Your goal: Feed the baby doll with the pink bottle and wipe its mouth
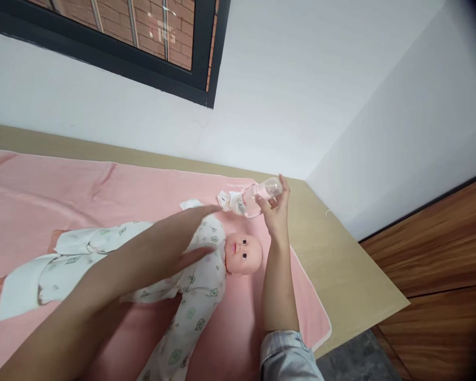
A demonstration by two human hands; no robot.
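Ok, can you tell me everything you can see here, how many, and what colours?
doll: one, in white printed clothes, lying on the blanket
baby bottle: one, clear and pink, beside the doll's head
small item: white, by the bottle; too unclear to name or count
blanket: one, pink, on the table
table: one, light wood, under the blanket
window: one, dark frame, top left
bars: several, grey, outside
bricks: many, reddish, behind the bars
walls: two, whitish, behind and right
wood panels: at least two, brown, right
floor: grey, bottom right
sleeve: one, blue-grey, right arm
left hand: one, over the doll
right hand: one, fingers around the bottle
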